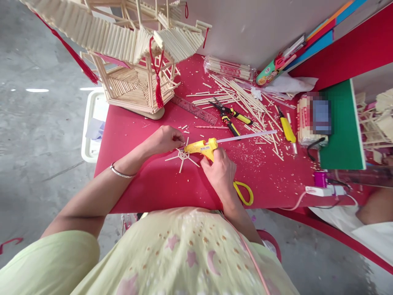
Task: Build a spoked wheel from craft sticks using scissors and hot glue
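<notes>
1. Head view: the small spoked stick frame [183,155] lies on the red desk [147,192], in front of the person's body, between the two hands and closer to the left one. The nozzle of the yellow glue gun [201,146] is at its hub; whether they touch cannot be told.
2. The left hand [166,140] is beside the frame, fingers curled in toward the upper spokes; I cannot tell whether they pinch a stick.
3. The right hand [220,167] is wrapped around the glue gun's handle.
4. The frame should be very light, stiff along each stick and weakest at its joints. Dry wood would grip well in the fingertips, but squeezing or twisting a long spoke could break it loose. The best hold is probably a gentle pinch on a spoke close to the hub, clear of the nozzle and any soft glue.
5. The glue gun looks like light, rigid plastic, safest held by its handle, since the nozzle is likely hot. The long glue stick [245,136] projecting behind could catch on the loose sticks [245,98] or the pliers [229,116].
</notes>
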A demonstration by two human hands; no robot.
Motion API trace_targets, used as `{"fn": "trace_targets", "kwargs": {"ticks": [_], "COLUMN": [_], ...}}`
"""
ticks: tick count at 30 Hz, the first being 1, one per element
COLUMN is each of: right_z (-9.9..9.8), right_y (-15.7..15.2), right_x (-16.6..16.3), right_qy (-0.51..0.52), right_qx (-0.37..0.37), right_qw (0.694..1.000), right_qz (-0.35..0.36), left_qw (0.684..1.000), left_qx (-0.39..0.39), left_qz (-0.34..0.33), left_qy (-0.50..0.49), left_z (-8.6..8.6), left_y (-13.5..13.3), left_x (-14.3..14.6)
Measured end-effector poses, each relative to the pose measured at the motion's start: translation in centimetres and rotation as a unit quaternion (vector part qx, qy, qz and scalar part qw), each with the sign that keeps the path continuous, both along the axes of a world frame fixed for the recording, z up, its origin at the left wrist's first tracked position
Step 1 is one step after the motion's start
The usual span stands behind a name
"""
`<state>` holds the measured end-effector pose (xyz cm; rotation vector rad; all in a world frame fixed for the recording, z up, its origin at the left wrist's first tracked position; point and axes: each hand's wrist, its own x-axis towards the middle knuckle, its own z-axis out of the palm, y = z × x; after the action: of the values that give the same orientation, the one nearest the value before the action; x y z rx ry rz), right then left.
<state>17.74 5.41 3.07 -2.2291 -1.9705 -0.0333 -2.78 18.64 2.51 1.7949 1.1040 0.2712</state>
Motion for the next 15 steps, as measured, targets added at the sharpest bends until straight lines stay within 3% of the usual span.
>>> {"fn": "trace_targets", "kwargs": {"ticks": [15], "right_z": [0.23], "right_y": [-0.10], "right_x": [0.94], "right_qy": [0.006], "right_qx": [0.006], "right_qw": [0.999], "right_qz": [-0.036], "left_qw": [1.000], "left_qx": [0.023], "left_qz": [-0.006], "left_qy": [-0.018], "left_z": [-0.39], "left_y": [0.06], "left_x": [-0.10]}}
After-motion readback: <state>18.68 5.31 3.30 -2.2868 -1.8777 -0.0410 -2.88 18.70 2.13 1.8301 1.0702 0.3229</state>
